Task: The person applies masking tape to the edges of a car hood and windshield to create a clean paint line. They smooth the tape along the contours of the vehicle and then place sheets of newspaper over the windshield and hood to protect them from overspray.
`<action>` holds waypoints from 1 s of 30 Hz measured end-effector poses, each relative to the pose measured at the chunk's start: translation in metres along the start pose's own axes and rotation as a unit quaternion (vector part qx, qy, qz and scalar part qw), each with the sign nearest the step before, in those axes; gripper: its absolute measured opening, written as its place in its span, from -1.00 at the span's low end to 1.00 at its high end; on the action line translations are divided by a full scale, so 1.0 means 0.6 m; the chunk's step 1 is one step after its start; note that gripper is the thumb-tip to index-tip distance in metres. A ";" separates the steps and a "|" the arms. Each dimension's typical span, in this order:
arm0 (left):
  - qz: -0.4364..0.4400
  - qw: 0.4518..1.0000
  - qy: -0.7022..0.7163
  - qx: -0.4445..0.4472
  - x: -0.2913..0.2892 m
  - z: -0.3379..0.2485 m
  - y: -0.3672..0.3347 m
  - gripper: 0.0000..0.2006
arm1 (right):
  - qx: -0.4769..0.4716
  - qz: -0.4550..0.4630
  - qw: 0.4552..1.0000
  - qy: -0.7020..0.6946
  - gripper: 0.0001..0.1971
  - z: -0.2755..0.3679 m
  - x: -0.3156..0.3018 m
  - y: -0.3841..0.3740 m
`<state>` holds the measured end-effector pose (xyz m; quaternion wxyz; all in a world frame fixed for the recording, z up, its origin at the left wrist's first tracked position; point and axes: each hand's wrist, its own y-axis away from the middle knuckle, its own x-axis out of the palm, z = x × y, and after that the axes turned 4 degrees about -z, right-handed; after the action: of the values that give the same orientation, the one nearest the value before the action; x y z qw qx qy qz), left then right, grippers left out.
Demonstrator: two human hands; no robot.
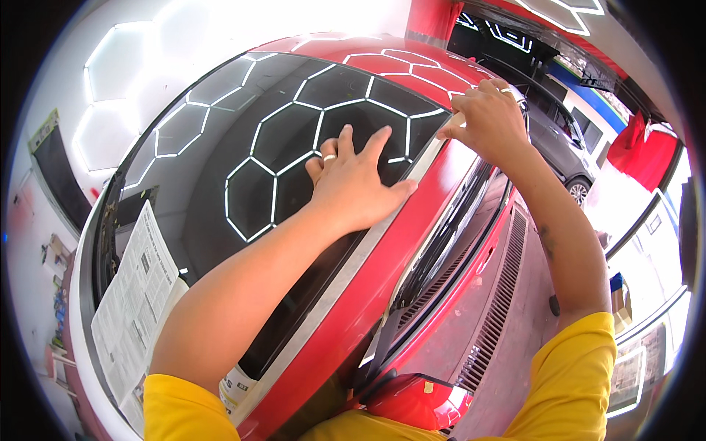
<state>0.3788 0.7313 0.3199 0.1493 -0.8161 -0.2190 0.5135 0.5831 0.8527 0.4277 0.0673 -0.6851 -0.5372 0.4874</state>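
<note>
My left hand rests with spread fingers on the glossy black glass of a red car. Its thumb reaches to a strip of pale masking tape that runs along the glass edge beside the red pillar. Farther up the same edge, my right hand is closed, its fingers pinched at the strip's far end. A beige bit of what looks like the tape shows at those fingertips; the rest is hidden by the hand.
Newspaper sheets lie over the near left of the glass. A red side mirror sits close to my body. Right of the car runs a slotted floor drain. A dark grey car stands behind, near a red cloth.
</note>
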 end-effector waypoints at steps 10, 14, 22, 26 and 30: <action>0.033 0.978 -0.153 0.140 -0.106 0.086 0.255 -0.33 | -0.021 -0.097 0.994 -0.053 -0.59 -0.003 0.020 0.052; 0.013 0.954 -0.229 0.194 -0.116 0.066 0.353 -0.32 | -0.032 -0.110 0.991 -0.064 -0.73 0.007 0.038 0.085; -0.025 0.969 -0.177 0.172 -0.049 0.027 0.287 0.00 | 0.030 -0.157 0.984 -0.081 -0.76 0.040 0.056 0.121; 0.005 0.971 -0.193 0.139 -0.086 0.040 0.404 0.06 | 0.056 -0.159 0.980 -0.102 -0.66 0.046 0.076 0.142; -0.008 0.970 -0.234 0.063 -0.128 0.058 0.553 0.05 | 0.058 -0.140 0.983 -0.105 -0.59 0.057 0.094 0.142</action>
<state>0.3862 0.4078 0.2088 0.1496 -0.6606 -0.2215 0.7015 0.6119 0.8479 0.3243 0.1173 -0.5428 -0.6029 0.5728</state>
